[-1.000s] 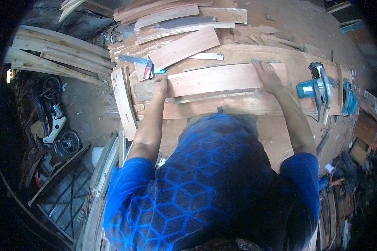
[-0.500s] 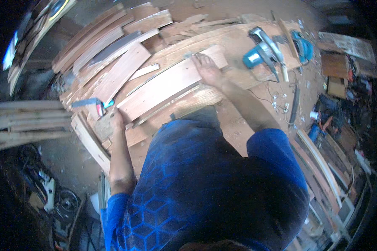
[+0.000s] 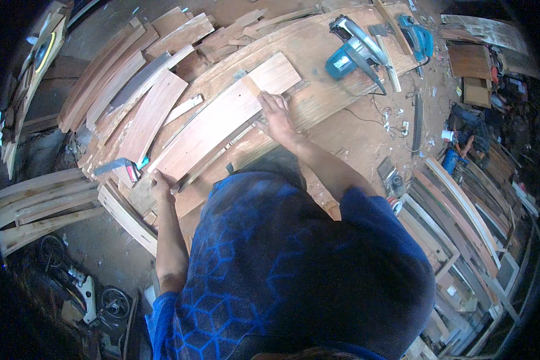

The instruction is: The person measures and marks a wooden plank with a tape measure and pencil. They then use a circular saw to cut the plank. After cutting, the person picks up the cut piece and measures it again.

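A long, pale pinkish wooden board (image 3: 213, 117) lies aslant across the workbench (image 3: 324, 99). My left hand (image 3: 162, 183) is closed at its near left end, thumb and fingers at the corner. Toward the far right end, my right hand (image 3: 276, 117) grips the near edge, fingers on top and thumb low at the side. By those fingertips a short tan strip (image 3: 252, 85) crosses the board; whether it is a separate piece I cannot tell. Beside my left hand lies a blue-grey tool (image 3: 117, 167) with a red and white end, its kind unclear.
A teal circular saw (image 3: 351, 57) rests on the bench's right, with another teal power tool (image 3: 417, 39) beyond it. Loose planks (image 3: 153, 114) and stacked boards (image 3: 111, 75) fill the left. A cord (image 3: 366, 117) trails right. More timber (image 3: 456, 210) leans at lower right.
My right hand has gone from lying flat near the board's far right end to gripping its near edge, closer to me. The whole view has shifted slightly.
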`<state>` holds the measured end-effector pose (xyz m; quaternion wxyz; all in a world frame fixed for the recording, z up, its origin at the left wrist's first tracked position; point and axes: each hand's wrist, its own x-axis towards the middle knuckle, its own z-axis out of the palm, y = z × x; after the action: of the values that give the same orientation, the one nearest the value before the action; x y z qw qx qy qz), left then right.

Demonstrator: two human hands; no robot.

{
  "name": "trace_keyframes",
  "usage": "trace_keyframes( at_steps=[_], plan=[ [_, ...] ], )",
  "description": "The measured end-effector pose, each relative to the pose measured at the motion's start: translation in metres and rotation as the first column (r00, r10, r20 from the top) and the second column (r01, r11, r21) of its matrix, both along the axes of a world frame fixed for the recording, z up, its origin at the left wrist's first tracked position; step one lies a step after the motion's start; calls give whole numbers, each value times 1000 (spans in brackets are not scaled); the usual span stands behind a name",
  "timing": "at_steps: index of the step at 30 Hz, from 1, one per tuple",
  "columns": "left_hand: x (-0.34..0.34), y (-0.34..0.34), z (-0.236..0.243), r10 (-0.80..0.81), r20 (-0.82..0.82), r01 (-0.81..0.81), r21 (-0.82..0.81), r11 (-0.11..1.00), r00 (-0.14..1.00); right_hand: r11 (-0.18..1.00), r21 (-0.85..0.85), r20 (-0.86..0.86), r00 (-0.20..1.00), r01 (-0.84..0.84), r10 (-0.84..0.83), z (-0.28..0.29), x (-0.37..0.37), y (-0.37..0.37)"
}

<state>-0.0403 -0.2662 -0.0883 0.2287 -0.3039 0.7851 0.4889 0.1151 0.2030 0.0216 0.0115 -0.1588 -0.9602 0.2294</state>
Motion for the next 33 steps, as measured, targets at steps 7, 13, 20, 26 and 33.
trace_keyframes(
  at_steps=[7, 13, 20, 26, 33],
  plan=[
    [14, 11, -6, -21, -172, 6, -86, 996, 985, 996, 50, 70, 995, -77, 73, 0, 0, 10],
    [23, -45, -24, -47, 0, 47, -28, 999, 999, 952, 56, 276, 921, -301, 275, 21, -47, 42],
    [49, -44, -31, 237, 157, -281, 404, 871, 959, 759, 105, 329, 743, -643, 583, 23, -100, 69],
    [83, -24, -69, 671, 83, -619, 482, 620, 737, 722, 29, 196, 712, -692, 674, 42, -111, 46],
    [79, 9, -51, 722, -60, -652, 383, 654, 689, 718, 27, 179, 710, -695, 681, 48, -111, 39]
  ],
)
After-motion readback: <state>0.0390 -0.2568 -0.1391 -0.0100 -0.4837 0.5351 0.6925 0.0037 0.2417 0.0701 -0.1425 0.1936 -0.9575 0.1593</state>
